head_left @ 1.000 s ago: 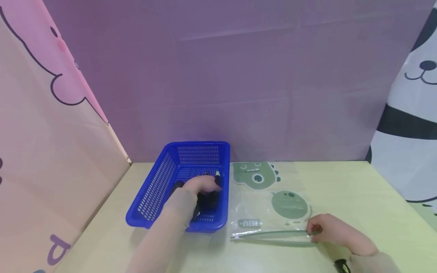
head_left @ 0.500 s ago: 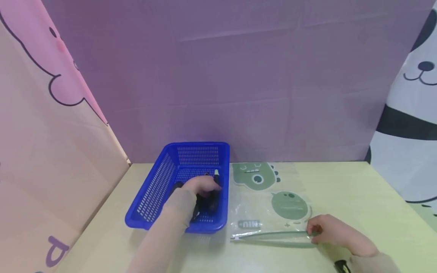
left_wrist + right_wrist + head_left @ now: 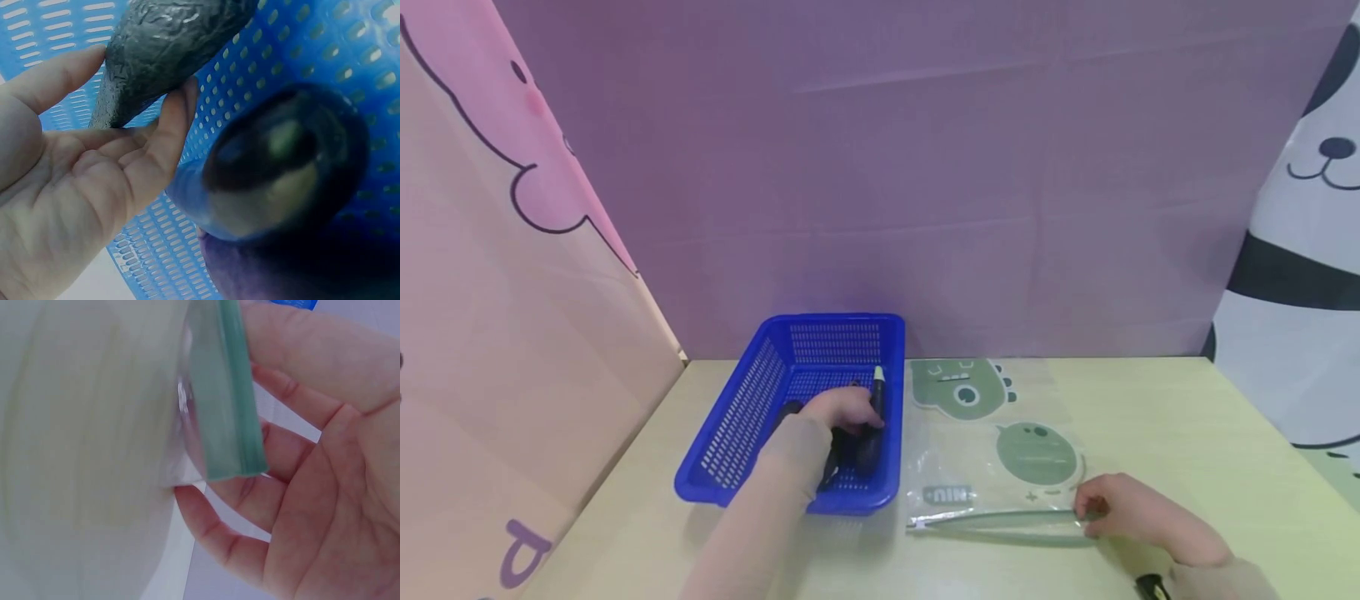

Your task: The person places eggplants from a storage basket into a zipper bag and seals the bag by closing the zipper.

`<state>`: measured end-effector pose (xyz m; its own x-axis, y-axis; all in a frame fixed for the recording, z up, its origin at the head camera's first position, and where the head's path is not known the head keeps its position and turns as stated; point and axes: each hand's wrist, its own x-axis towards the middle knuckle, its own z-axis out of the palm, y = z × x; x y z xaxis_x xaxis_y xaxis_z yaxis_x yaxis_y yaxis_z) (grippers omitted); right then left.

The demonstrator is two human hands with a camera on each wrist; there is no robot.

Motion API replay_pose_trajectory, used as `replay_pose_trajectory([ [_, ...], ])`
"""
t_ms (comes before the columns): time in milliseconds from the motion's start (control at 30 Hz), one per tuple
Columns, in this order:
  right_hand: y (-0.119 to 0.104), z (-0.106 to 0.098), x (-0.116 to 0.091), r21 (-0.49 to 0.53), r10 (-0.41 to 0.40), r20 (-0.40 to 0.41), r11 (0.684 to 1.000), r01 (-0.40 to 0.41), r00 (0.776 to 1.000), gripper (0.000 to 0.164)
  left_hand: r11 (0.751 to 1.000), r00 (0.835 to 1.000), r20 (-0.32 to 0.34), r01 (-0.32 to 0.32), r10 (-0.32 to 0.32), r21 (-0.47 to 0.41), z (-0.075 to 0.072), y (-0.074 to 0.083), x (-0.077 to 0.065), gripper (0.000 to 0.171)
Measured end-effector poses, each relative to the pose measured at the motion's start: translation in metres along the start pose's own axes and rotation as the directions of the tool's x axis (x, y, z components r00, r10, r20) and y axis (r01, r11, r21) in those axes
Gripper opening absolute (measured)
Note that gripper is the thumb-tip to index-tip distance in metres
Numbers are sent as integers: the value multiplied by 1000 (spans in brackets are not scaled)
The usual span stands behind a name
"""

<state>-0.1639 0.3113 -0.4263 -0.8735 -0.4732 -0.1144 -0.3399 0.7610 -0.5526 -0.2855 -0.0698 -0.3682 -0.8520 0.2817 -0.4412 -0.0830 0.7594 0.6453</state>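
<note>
In the head view my left hand (image 3: pixel 844 407) reaches into a blue basket (image 3: pixel 715 446). Its thumb and fingers hold the narrow part of a dark eggplant (image 3: pixel 165 53), whose skin looks wrinkled in the left wrist view; its pale tip (image 3: pixel 878 374) points away from me. Close by lie a glossy dark eggplant (image 3: pixel 287 162) and a purple thing (image 3: pixel 222 265) whose full shape is hidden. My right hand (image 3: pixel 1123 510) pinches the green edge (image 3: pixel 240 419) at the mouth of a clear zip bag (image 3: pixel 1036 452) printed with green cartoon figures. The bag lies flat, its mouth parted.
The basket stands at the bag's left on a pale yellow table (image 3: pixel 1187 417). A zip slider (image 3: pixel 917 522) sits at the left end of the bag's mouth. Purple cloth (image 3: pixel 925 183) hangs behind, with printed cloth at both sides.
The dark eggplant in my left hand has tilted and shifted slightly; its pale tip stands a little higher and more of its rounded end shows. My right hand and the bag stay put.
</note>
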Motion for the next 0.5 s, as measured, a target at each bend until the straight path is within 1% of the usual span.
replay_pose_trajectory([
  [100, 0, 0, 0, -2, 0, -1, 1000, 0, 1000, 17, 1000, 1000, -11, -2, 2, 25, 0, 1, 0, 43],
  [167, 0, 0, 0, -1, -5, -1, 1000, 5, 1000, 17, 1000, 1000, -19, 5, -5, 20, 1, 1, 1, 42],
  [333, 0, 0, -1, 7, -4, 5, 1000, 4, 1000, 17, 999, 999, -29, 30, -31, -34, 1, 1, 0, 39],
  [433, 0, 0, -1, 10, -10, 5, 1000, 10, 1000, 17, 998, 999, -21, 31, -33, -59, 0, 1, 0, 35],
  [500, 0, 0, -1, 9, -8, 3, 1000, 8, 1000, 17, 997, 999, -32, 24, -26, -69, -1, 1, 1, 35],
])
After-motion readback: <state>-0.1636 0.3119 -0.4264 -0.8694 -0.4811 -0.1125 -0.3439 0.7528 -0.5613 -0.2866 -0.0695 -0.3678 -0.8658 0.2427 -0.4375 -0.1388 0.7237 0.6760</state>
